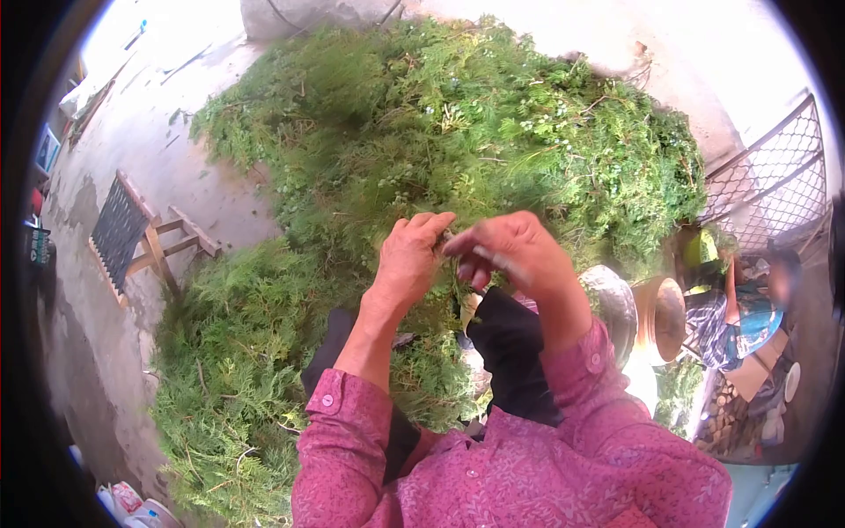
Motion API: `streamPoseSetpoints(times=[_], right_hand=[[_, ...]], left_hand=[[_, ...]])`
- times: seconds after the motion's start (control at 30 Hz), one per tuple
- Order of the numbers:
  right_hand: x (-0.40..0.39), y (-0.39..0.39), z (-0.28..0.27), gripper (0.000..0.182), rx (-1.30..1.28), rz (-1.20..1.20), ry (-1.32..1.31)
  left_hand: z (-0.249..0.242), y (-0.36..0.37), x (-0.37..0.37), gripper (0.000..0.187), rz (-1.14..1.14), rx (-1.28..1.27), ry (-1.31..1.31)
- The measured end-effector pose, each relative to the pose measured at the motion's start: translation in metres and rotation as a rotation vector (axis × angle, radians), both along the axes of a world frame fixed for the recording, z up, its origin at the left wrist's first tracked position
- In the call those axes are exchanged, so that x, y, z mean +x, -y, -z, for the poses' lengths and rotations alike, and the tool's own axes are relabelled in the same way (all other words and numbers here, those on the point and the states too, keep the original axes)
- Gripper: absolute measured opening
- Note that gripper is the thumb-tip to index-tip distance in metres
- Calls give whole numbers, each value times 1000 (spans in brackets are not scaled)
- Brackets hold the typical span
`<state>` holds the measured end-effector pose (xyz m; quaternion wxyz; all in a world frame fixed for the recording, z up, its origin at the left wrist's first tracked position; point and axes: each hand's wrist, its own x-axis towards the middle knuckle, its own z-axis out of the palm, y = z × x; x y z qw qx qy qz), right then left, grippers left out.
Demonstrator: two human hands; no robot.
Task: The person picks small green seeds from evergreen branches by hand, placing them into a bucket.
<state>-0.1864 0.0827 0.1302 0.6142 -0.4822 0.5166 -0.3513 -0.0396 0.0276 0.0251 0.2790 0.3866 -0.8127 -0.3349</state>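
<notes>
A big heap of green leafy branches (616, 176) spreads in front of me and down my left side. Over its middle, my left hand (414, 255) is closed round a green sprig, mostly hidden by the fingers. Close beside it on the right, my right hand (510, 251) has its fingers bent toward the left hand's fingertips. Motion smears the right fingers, and whether they pinch anything cannot be made out. Both hands are above my dark-trousered knees.
A small wooden stool (150, 233) with a dark woven top lies at the left. To my right are a metal basin (612, 308), a tan pot (660, 319) and a seated person (748, 308). Behind them leans a metal lattice (775, 176).
</notes>
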Motion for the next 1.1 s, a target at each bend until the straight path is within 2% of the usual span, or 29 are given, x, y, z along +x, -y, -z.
streamPoseSetpoints(times=[0.03, 0.1, 0.13, 0.17, 0.23, 0.27, 0.33, 0.37, 0.43, 0.47, 0.57, 0.63, 0.67, 0.7, 0.77, 0.8, 0.83, 0.87, 0.9, 0.93, 0.97, 1.0, 1.03, 1.1], right_hand=[[-1, 4, 5, 44, 7, -4, 10], [-2, 11, 18, 45, -131, 132, 380], [-2, 14, 21, 45, -156, 181, 485], [-2, 16, 27, 45, -150, 174, 500], [-7, 22, 48, 45, -166, 347, 586], [-9, 24, 59, 42, -159, 380, 590], [-13, 31, 83, 40, -81, 408, 600], [-16, 33, 93, 38, -6, 447, 591], [-20, 40, 102, 33, 66, 419, 595], [-18, 46, 101, 31, 23, 409, 568], [-9, 59, 98, 27, -51, 353, 568], [5, 63, 95, 29, -177, 247, 211], [13, 62, 91, 37, -174, 194, 71], [17, 65, 93, 37, -174, 195, 78], [20, 70, 103, 48, -567, 171, -417], [15, 73, 112, 58, -508, 139, -420], [15, 75, 114, 58, -508, 147, -416], [15, 77, 114, 56, -480, 160, -417], [16, 78, 116, 54, -451, 172, -418], [16, 79, 122, 54, -449, 180, -416], [16, 80, 129, 49, -506, 101, -454], [16, 79, 135, 44, -562, 23, -492], [15, 79, 130, 44, -558, 31, -490], [11, 81, 116, 30, -235, -52, -582]], left_hand=[[1, 2, 2, 48, -4, 7, 10], [1, 6, 8, 40, -51, 227, -70], [-7, 7, 14, 35, -93, 415, -175], [-10, 12, 19, 35, -104, 416, -163], [-11, 24, 32, 40, -461, 671, -431], [-10, 27, 41, 40, -474, 664, -419], [-12, 32, 55, 61, -624, 677, -642], [-15, 34, 59, 61, -635, 672, -625], [-24, 34, 63, 79, -870, 878, -581], [-25, 34, 66, 89, -845, 891, -586], [-25, 37, 69, 87, -848, 895, -666], [-14, 41, 69, 84, -905, 861, -654], [-8, 43, 70, 81, -958, 827, -654], [-3, 45, 72, 81, -960, 823, -647], [6, 46, 77, 75, -791, 766, -795], [13, 49, 79, 75, -788, 762, -789], [15, 51, 78, 66, -797, 756, -771], [16, 52, 77, 57, -806, 751, -755], [16, 51, 76, 57, -801, 750, -748], [1, 47, 69, 47, -732, 811, -779], [-7, 44, 62, 38, -662, 871, -809], [-7, 44, 58, 38, -658, 873, -802], [-6, 44, 54, 33, -650, 848, -834], [-6, 45, 51, 29, -636, 827, -860]])
